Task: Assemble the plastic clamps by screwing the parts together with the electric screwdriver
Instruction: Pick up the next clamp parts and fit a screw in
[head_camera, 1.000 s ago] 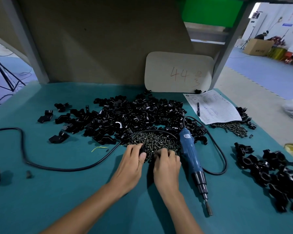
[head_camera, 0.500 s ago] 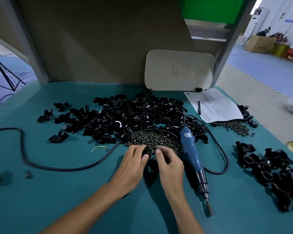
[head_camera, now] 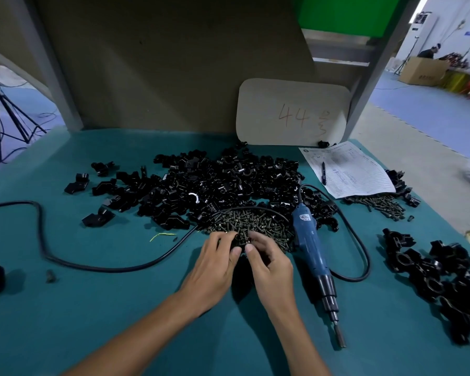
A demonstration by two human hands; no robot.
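Note:
A big heap of loose black clamp parts (head_camera: pixel 215 183) covers the middle of the teal table. In front of it lies a pile of dark screws (head_camera: pixel 258 222). My left hand (head_camera: pixel 215 264) and my right hand (head_camera: pixel 272 263) meet at the near edge of that pile, fingers curled around a small black clamp part (head_camera: pixel 238 241) held between them. My right fingertips pinch a screw at the part. The blue electric screwdriver (head_camera: pixel 314 253) lies on the table just right of my right hand, tip pointing toward me.
Assembled black clamps (head_camera: pixel 445 278) are heaped at the right. A second screw pile (head_camera: pixel 377 203) and a paper form with a pen (head_camera: pixel 347 169) lie at the back right. The screwdriver's black cable (head_camera: pixel 73 263) loops across the left. A "44" card (head_camera: pixel 293 112) leans on the back panel.
Both hands have lifted from the screw pile and drawn together, now holding a clamp part between them with a screw at it. The screwdriver has not moved.

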